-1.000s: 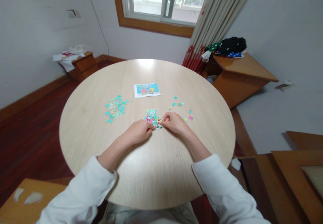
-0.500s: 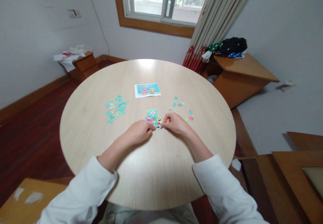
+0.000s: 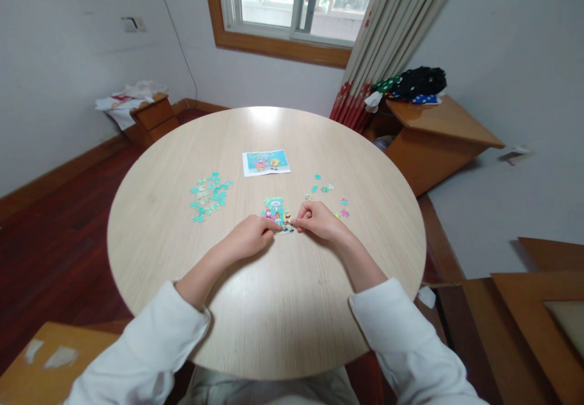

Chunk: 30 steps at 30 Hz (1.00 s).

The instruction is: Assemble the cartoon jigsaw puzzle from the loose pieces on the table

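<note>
Over by the left wall sits a low cabinet (image 3: 152, 113) w/ papers on top, well apart from the round table (image 3: 274, 320). On the table's left part lies a heap (image 3: 207, 195) of teal puzzle bits, untouched, same as a sec ago. Next comes the left hand (image 3: 249, 238): loosely curled, w/ the forefinger now stretched further out than a sec ago, tip down at the near edge of the patch (image 3: 275, 207), i.e. the joined pieces near the table's middle. Whether that hand has hold of anything, can't tell; it looks more like pressing than gripping. Beyond the patch, a picture card (image 3: 266, 162) lies flat, not moved. The right hand (image 3: 322, 221) has crept a bit left, its thumb & forefinger pinched tight at the patch's near right corner, almost touching the left fingertip. There's prob. a piece in that pinch, but it's too small to see. Judging by this, both hands have closed in on one spot, so a piece seems to be getting seated there, w/ the left steadying. Right of that hand lie loose bits (image 3: 326, 188), near but apart. Far right is a desk (image 3: 438, 128) w/ dark cloth heaped on it.
</note>
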Tool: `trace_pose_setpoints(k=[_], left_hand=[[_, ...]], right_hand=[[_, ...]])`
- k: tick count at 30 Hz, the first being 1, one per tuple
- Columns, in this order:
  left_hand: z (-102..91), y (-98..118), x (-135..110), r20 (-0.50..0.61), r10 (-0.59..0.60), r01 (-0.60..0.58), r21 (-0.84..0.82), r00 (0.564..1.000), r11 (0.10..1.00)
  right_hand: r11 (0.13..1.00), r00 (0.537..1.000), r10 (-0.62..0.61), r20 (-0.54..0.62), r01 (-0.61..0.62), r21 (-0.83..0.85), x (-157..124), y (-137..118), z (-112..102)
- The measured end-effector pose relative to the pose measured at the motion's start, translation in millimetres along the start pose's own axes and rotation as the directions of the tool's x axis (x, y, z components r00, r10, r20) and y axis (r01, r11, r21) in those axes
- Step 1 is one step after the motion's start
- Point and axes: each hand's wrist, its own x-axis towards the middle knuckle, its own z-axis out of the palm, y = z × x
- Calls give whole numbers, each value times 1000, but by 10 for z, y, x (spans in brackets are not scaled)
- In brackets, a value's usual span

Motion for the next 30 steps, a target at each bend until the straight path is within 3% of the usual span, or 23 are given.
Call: trace_pose_setpoints(k=[4,6,8,10,12,15,19,26,30], left_hand=[[20,-6,55,-144,-67,34,-225,987,974],[-1,9,79,-198,-188,82,-446,962,891],[-43,20,89,-155,-316,119,-706,936,699],[-93,22,84,-61,-369,112,-897,927,428],[-139,19,72,12,-364,88,-977,931,194],[-182,17,55,94,-328,103,-995,940,10],[-196,21,40,149,-293,138,-989,944,-59],[-174,7,27,156,-295,156,-987,943,-24],[-161,-20,44,136,-343,132,-991,929,-36]], right_hand=[[999,1000,-4,1,4,44,-5,17,-3],[1000,1000,-3,0,3,18,-11,16,-1],[1000,1000,-4,-1,4,1,-21,9,0],[1000,1000,-7,-1,7,-13,-32,-6,-3],[999,1000,-8,0,8,-34,-42,-24,-7],[997,1000,-4,1,4,-74,-48,-37,-11],[996,1000,-10,5,10,-92,-38,-13,-2],[999,1000,-30,-2,30,-41,-47,-14,-1],[995,995,-40,-88,48,88,-23,-18,-23]])
